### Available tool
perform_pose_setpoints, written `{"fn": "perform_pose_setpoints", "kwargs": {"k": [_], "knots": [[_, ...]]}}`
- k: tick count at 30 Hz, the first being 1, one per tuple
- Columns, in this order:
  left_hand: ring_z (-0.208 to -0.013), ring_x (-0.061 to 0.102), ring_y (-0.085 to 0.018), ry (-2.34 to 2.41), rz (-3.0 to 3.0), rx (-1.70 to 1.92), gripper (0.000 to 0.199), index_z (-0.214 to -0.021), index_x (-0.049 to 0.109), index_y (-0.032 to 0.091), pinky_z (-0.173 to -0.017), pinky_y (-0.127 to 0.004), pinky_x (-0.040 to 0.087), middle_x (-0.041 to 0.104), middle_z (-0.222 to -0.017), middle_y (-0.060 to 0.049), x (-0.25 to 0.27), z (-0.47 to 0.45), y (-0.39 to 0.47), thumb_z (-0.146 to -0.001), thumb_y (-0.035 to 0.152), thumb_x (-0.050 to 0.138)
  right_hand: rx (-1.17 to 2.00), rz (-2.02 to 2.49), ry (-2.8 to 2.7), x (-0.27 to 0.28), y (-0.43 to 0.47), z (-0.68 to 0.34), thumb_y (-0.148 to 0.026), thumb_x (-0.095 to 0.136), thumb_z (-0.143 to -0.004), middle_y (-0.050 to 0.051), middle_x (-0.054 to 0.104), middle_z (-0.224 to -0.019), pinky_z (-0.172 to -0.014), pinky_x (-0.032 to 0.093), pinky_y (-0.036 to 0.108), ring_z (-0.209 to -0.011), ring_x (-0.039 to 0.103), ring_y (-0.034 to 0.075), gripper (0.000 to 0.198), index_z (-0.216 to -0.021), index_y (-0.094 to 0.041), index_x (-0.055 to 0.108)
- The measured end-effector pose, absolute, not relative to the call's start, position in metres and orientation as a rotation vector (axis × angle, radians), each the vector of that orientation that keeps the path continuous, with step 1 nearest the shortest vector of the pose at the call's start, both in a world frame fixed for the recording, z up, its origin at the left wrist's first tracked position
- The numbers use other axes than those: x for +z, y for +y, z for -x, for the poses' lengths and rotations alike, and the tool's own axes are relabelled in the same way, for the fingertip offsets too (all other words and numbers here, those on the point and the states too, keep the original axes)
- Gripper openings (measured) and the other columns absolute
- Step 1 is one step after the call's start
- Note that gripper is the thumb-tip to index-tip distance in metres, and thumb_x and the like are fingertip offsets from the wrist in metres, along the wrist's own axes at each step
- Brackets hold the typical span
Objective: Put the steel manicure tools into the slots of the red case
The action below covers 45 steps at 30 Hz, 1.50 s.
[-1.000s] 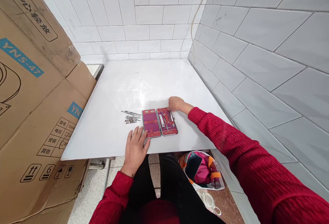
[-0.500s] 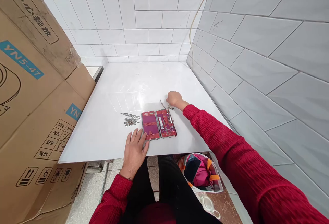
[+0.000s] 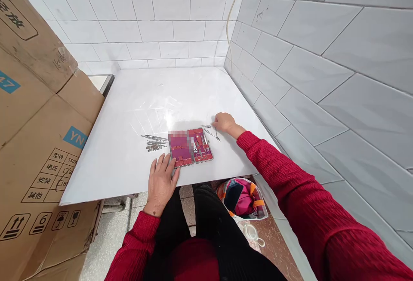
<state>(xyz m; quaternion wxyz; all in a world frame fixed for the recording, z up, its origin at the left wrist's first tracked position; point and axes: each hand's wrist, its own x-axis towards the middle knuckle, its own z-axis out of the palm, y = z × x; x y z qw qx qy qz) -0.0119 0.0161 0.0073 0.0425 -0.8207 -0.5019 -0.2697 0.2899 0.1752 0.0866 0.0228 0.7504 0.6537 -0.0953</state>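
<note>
A manicure case lies unfolded on the white table, its lining purple and red. Small scissors and other slim tools sit in its right half. My left hand lies flat with fingers apart, its fingertips at the case's lower left corner. Right of the case, my right hand is closed, fingertips at one handle of the metal cuticle nippers. The nippers' handles are spread. A small nail clipper lies beside them. Left of the case is a pile of metal tools.
A large cardboard box stands along the left side. Tiled walls border the back and right of the table. Below the front edge, a bag with pink cloth and a pale lidded container sit on a brown surface.
The nippers have moved off the case's right half onto the table to its right, with my right hand. My left hand stays at the case's corner. The camera view has shifted.
</note>
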Motion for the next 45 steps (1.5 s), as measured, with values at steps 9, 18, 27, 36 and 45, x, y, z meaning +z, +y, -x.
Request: {"fn": "perform_pose_setpoints", "kwargs": {"k": [9, 18, 27, 36, 45], "knots": [[-0.138, 0.049, -0.035, -1.522, 2.524, -0.850, 0.034, -0.126, 0.065, 0.016, -0.115, -0.057, 0.035, 0.062, -0.139, -0.016, 0.006, 0.012, 0.017, -0.101, 0.032, 0.048, -0.518, -2.021, 2.414, 0.088, 0.104, -0.228, -0.043, 0.056, -0.094, 0.004, 0.071, -0.076, -0.061, 0.036, 0.026, -0.073, 0.063, 0.017, 0.035, -0.073, -0.018, 0.069], [-0.134, 0.053, -0.035, -1.507, 2.495, -0.836, 0.033, -0.122, 0.066, 0.015, -0.113, -0.056, 0.038, 0.064, -0.134, -0.016, 0.006, 0.011, 0.016, -0.102, 0.035, 0.048, -0.434, -1.981, 2.279, 0.082, 0.092, -0.203, -0.036, 0.059, -0.086, 0.008, 0.069, -0.075, -0.058, 0.034, 0.027, -0.073, 0.063, 0.020, 0.025, -0.075, -0.017, 0.070], [-0.135, 0.052, -0.036, -1.513, 2.511, -0.852, 0.034, -0.122, 0.066, 0.016, -0.113, -0.057, 0.037, 0.064, -0.135, -0.016, 0.006, 0.011, 0.017, -0.102, 0.035, 0.047, -0.667, -2.164, 2.377, 0.082, 0.061, -0.254, -0.032, 0.061, -0.080, -0.002, 0.062, -0.066, -0.057, 0.030, 0.024, -0.065, 0.054, 0.012, 0.019, -0.065, -0.019, 0.063], [-0.136, 0.051, -0.036, -1.509, 2.506, -0.864, 0.034, -0.123, 0.066, 0.015, -0.114, -0.057, 0.037, 0.064, -0.136, -0.016, 0.005, 0.012, 0.017, -0.101, 0.035, 0.048, -0.316, -2.243, 2.131, 0.075, 0.085, -0.281, -0.036, 0.056, -0.089, 0.007, 0.075, -0.089, -0.059, 0.028, 0.027, -0.081, 0.064, 0.019, 0.023, -0.087, -0.020, 0.072], [-0.136, 0.051, -0.035, -1.507, 2.499, -0.877, 0.034, -0.124, 0.066, 0.019, -0.113, -0.058, 0.039, 0.064, -0.135, -0.015, 0.006, 0.011, 0.017, -0.101, 0.036, 0.048, -0.437, -2.404, 2.418, 0.072, 0.073, -0.273, -0.031, 0.055, -0.094, 0.003, 0.073, -0.085, -0.064, 0.034, 0.025, -0.076, 0.062, 0.016, 0.019, -0.092, -0.019, 0.069]]}}
